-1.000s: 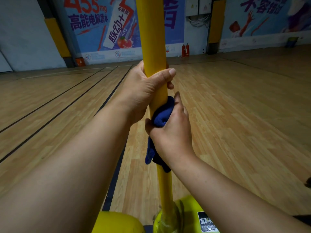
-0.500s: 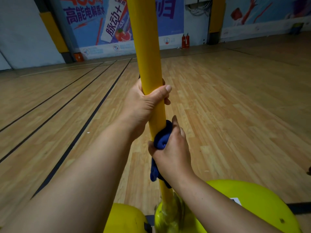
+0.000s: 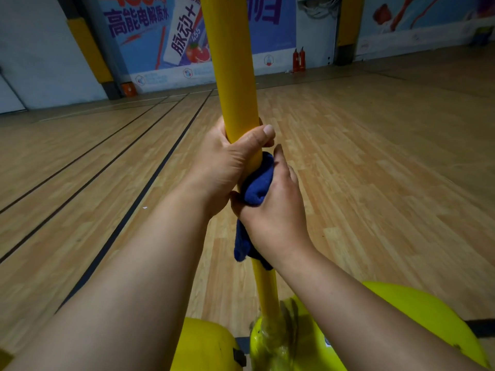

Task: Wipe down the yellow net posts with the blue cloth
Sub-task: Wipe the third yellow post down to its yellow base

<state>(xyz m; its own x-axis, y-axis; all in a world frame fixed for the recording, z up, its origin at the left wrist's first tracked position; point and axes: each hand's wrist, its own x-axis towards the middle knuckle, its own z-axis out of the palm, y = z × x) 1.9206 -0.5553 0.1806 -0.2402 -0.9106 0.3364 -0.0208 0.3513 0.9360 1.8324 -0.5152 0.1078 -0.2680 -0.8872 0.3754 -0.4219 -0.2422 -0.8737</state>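
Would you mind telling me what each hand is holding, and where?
The left hand grips the bare yellow post; just below, the right hand holds the bunched blue cloth around the post.

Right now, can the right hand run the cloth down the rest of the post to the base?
Probably yes. The right hand holds the blue cloth against the yellow post; the left hand grips above it, and the stretch down to the base is bare.
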